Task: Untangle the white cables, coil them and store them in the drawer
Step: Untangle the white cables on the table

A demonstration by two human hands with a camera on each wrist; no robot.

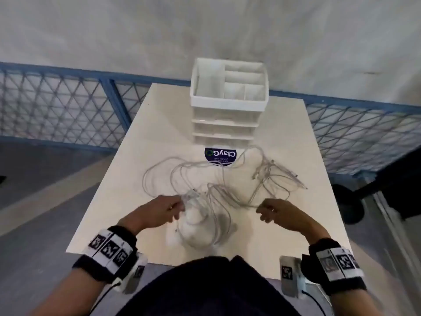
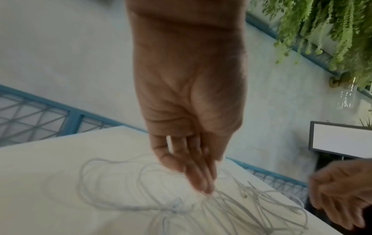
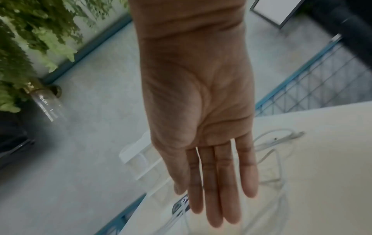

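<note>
A loose tangle of white cables sprawls over the middle of the pale table, its plug ends lying to the right. My left hand pinches a bunch of strands at the tangle's near left and holds them slightly off the table. The left wrist view shows its fingertips pressed together on the cables. My right hand hovers at the tangle's near right, where one strand runs up to its fingertips. In the right wrist view its fingers are straight and hold nothing. The white drawer unit stands at the table's far edge, drawers closed.
The drawer unit has an open divided tray on top. A dark round sticker lies on the table in front of it. A blue mesh fence runs behind the table. A black stand sits off the right edge.
</note>
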